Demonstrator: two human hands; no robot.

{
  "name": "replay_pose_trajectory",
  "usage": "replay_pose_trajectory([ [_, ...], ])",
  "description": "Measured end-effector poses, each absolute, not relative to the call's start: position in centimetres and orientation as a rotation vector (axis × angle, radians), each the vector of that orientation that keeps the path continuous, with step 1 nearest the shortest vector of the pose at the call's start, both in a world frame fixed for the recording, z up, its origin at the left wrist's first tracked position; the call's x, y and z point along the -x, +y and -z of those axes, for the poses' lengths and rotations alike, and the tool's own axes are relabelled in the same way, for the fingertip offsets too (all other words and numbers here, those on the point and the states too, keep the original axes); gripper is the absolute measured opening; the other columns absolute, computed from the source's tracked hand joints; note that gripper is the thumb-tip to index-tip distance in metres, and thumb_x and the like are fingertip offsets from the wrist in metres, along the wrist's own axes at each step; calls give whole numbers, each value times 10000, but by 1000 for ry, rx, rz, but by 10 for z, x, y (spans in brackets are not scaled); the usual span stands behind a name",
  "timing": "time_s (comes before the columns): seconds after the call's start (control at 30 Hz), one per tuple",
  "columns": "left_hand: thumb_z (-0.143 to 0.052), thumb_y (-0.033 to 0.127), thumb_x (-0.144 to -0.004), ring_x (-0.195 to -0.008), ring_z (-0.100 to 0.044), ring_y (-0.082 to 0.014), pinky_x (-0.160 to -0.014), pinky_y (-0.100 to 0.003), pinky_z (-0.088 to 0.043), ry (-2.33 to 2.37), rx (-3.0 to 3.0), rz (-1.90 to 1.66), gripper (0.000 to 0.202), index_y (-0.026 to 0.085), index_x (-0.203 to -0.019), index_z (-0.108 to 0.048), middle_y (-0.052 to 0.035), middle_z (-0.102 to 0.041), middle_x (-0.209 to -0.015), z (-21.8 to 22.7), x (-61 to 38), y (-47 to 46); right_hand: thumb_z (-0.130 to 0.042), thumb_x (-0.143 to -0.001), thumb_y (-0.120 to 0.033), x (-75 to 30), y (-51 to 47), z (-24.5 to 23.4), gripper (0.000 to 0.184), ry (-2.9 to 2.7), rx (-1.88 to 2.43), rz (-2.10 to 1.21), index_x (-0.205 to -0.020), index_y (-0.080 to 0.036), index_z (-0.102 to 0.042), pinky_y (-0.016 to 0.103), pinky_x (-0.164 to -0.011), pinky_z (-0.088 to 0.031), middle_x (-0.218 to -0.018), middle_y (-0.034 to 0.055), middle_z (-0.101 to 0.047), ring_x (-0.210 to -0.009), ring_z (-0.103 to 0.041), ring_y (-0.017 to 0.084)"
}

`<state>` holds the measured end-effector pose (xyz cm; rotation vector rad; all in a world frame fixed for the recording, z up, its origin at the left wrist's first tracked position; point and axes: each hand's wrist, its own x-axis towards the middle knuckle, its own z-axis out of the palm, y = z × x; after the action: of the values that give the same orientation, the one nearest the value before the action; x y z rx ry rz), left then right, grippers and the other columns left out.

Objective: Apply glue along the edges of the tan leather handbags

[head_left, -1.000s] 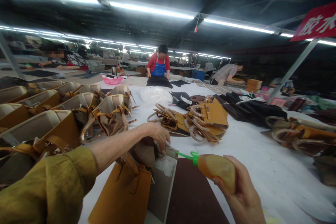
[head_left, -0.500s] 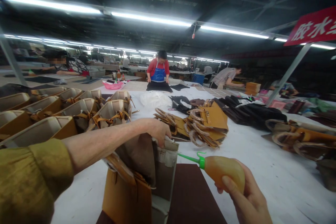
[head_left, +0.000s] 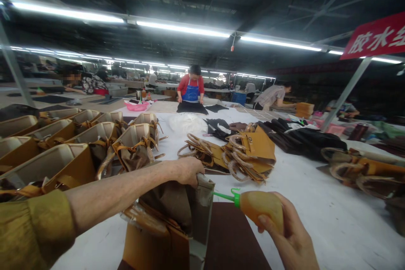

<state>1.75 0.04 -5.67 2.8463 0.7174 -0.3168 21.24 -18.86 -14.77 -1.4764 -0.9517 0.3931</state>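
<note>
My left hand (head_left: 188,171) grips the top edge of an upright tan handbag (head_left: 167,228) with a grey lining, standing on a dark brown mat (head_left: 232,236). My right hand (head_left: 292,242) is wrapped round a squeeze bottle of amber glue (head_left: 261,206). Its green nozzle (head_left: 225,196) points left at the bag's upper right edge, close to the fingers of my left hand. An olive sleeve covers my left forearm.
Rows of open tan bags (head_left: 57,143) stand at the left. A heap of tan bag parts with handles (head_left: 240,152) lies mid-table, dark pieces (head_left: 300,135) and more tan parts (head_left: 360,168) to the right. A person in a blue apron (head_left: 191,88) works at the far end; others sit beyond.
The bag went from lying tilted to standing upright under my left hand. The glue bottle's nozzle stayed near the bag's top edge while the view shifted slightly.
</note>
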Motion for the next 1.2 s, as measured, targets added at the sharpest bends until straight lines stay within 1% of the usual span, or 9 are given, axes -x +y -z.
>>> replay_pose_trajectory([
  [0.1, -677, 230, -653, -700, -558, -176, -541, -221, -374, 715, -2841, 336, 160, 178, -803, -656, -15, -644, -797, 55, -20, -1, -656, -698, -470, -214, -185, 146, 508, -990, 1480, -387, -1111, -238, -472, 294, -649, -451, -851, -10, -588, -640, -540, 188],
  [0.2, -675, 222, -654, -707, -562, -178, -544, -220, -376, 719, -2831, 344, 174, 173, -820, -657, -22, -648, -818, 56, -20, -1, -641, -712, -471, -213, -185, 142, 491, -1003, 1478, -390, -1106, -233, -469, 300, -610, -437, -783, -23, -575, -602, -524, 189],
  [0.33, -683, 226, -655, -717, -559, -182, -557, -222, -380, 722, -2823, 333, 180, 172, -824, -657, -22, -644, -816, 57, -20, -1, -648, -692, -485, -211, -188, 143, 490, -979, 1493, -371, -1076, -224, -492, 306, -627, -444, -802, -4, -579, -660, -531, 212],
  [0.5, -688, 211, -655, -700, -552, -172, -545, -215, -375, 718, -2812, 317, 170, 162, -815, -657, -17, -633, -774, 57, -19, 0, -669, -672, -468, -218, -186, 153, 511, -1014, 1484, -383, -1087, -231, -490, 297, -605, -462, -853, 4, -589, -652, -538, 208],
  [0.73, -700, 217, -640, -690, -547, -161, -532, -204, -378, 691, -2790, 305, 176, 175, -805, -655, 13, -622, -738, 57, -19, 1, -664, -676, -461, -220, -183, 150, 502, -1046, 1483, -343, -1079, -219, -487, 313, -613, -468, -860, 11, -588, -673, -547, 217],
  [0.83, -697, 207, -633, -685, -545, -156, -529, -203, -379, 691, -2780, 309, 180, 178, -807, -659, 18, -619, -730, 57, -19, 1, -639, -712, -457, -218, -186, 154, 486, -1067, 1509, -382, -1109, -235, -468, 320, -668, -447, -914, 7, -574, -751, -545, 225],
  [0.93, -695, 201, -627, -682, -544, -156, -524, -204, -374, 697, -2776, 310, 189, 177, -811, -658, 18, -609, -713, 57, -19, 1, -628, -717, -477, -216, -191, 159, 473, -1042, 1528, -401, -1096, -237, -476, 319, -696, -427, -945, 5, -562, -821, -537, 239],
  [1.07, -693, 211, -623, -692, -543, -159, -519, -205, -372, 690, -2773, 306, 197, 184, -813, -648, 23, -606, -720, 60, -18, 3, -631, -707, -485, -215, -193, 157, 467, -1044, 1540, -379, -1075, -235, -489, 305, -659, -432, -887, -7, -569, -741, -544, 215],
  [1.2, -710, 229, -612, -717, -546, -164, -529, -207, -374, 688, -2779, 311, 220, 190, -818, -646, 20, -613, -759, 61, -19, 1, -654, -683, -485, -219, -190, 152, 487, -1064, 1515, -341, -1057, -222, -488, 302, -600, -455, -827, 6, -579, -681, -546, 212],
])
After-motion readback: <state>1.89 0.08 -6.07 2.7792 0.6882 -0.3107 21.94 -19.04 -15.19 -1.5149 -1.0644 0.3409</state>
